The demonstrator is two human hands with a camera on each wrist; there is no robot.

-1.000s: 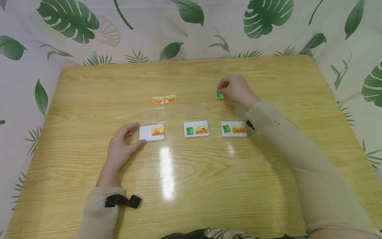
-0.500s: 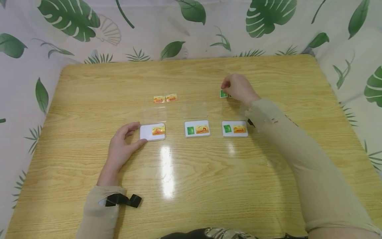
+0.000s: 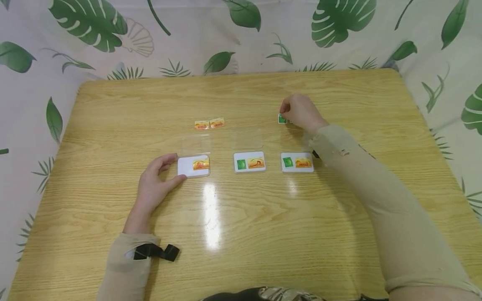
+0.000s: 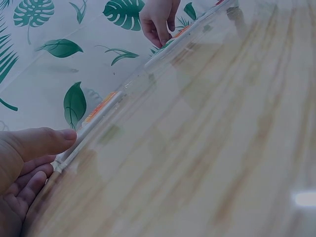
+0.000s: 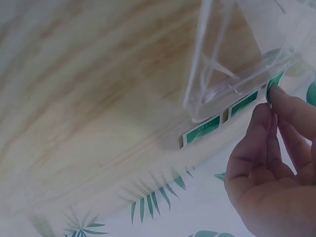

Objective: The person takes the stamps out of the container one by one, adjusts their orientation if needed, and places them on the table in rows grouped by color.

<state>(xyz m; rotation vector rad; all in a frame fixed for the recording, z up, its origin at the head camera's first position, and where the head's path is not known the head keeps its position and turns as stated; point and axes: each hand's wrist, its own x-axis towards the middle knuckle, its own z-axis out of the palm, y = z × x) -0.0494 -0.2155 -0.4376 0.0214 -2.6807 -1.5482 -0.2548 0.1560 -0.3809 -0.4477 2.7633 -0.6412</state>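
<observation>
My left hand (image 3: 154, 184) grips the left end of a clear case with a white card (image 3: 185, 167) inside it, thumb at the near edge and fingers at the far corner. An orange-yellow stamp (image 3: 201, 163) lies on that card's right half; its left half is bare white. At the back right, my right hand (image 3: 301, 112) pinches a green stamp (image 5: 274, 85) between thumb and index finger. The stamp stands tilted in the right wrist view. Beside it lie two more green stamps (image 5: 202, 131) in a row, mostly hidden by the hand in the head view.
Two more white cards, one in the middle (image 3: 249, 161) and one on the right (image 3: 297, 162), each bear a green and an orange stamp. Clear lids (image 3: 247, 139) lie behind the cards. Two orange stamps (image 3: 201, 125) lie farther back on the wooden table (image 3: 256, 234).
My right hand and the green stamp at its fingertips have shifted slightly right. My left hand keeps its hold on the case. The whole view has drifted a little.
</observation>
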